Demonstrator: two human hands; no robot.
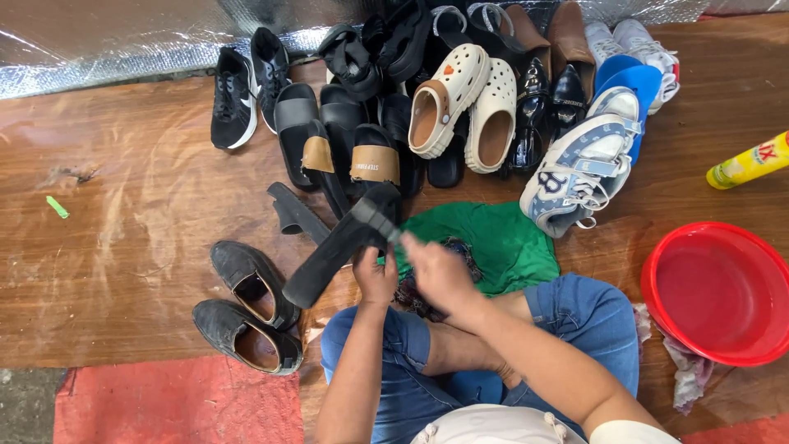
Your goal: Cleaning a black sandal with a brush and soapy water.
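Head view, looking down at a seated person in blue jeans, knees drawn up over a wooden floor (123, 247). Left hand (375, 278) wrapped around the near edge of a black slide sandal (341, 244), grip closed on it, sole tilted up and slanting from lower left to upper right. Right hand (436, 271) just beside, fingers curled at the sandal's strap end; grip closed there, though whether on the strap or on something small pressed to it cannot be told. Sandal held above the floor, in front of the knees, over the edge of a green cloth (501, 242) spread on the floor.

Left of the hands, a pair of worn black loafers (246, 308) side by side on the floor, openings up. Another loose black slide (294, 215) flat just beyond the held one. Farther back, a crowded heap of footwear: black sneakers (242, 90), black slides with tan bands (362, 160), cream clogs (468, 103), glossy black dress shoes (542, 107), a white and blue sneaker (579, 168) on its side. At right, a red plastic basin (719, 292) near the knee, a rag tucked beneath its rim. Beyond it, a yellow bottle (749, 162) lying down. Silver foil sheet (99, 41) along the far edge; a red mat (181, 403) at lower left.
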